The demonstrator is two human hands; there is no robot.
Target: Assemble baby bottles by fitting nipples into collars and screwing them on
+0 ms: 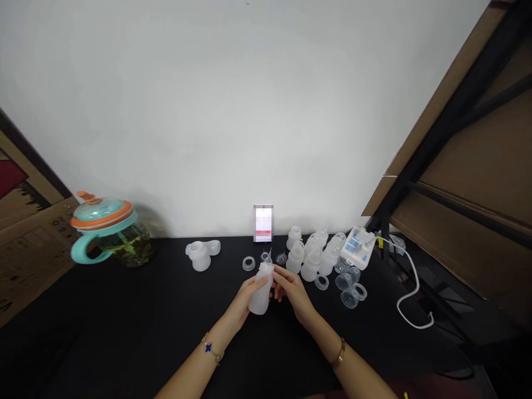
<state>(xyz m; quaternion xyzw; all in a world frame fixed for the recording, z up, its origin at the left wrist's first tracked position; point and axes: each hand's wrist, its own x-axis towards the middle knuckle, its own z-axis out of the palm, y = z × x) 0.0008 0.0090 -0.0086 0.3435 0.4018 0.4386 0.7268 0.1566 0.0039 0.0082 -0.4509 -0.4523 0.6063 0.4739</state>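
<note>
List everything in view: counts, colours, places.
Wall: one, white, behind
Table: one, black, below
Cardboard: several, brown, both sides
Bars: several, black, right
Jug: one, teal and orange, left
Lone bottle: one, white, left
Screen: one, white, centre
Rings: several, translucent, centre, right
Small parts: several, clear, centre
Bottles: at least five, white, right
Cups: several, clear, right
Power strip: one, white, right
Cable: one, white, right
Held bottle: one, white, centre
Bracelets: two, gold, front
Left hand: one, holding bottle
Right hand: one, at bottle's neck

Left hand (243,298) around tilted bottle (260,300), teal-handled pitcher (128,239)
</note>
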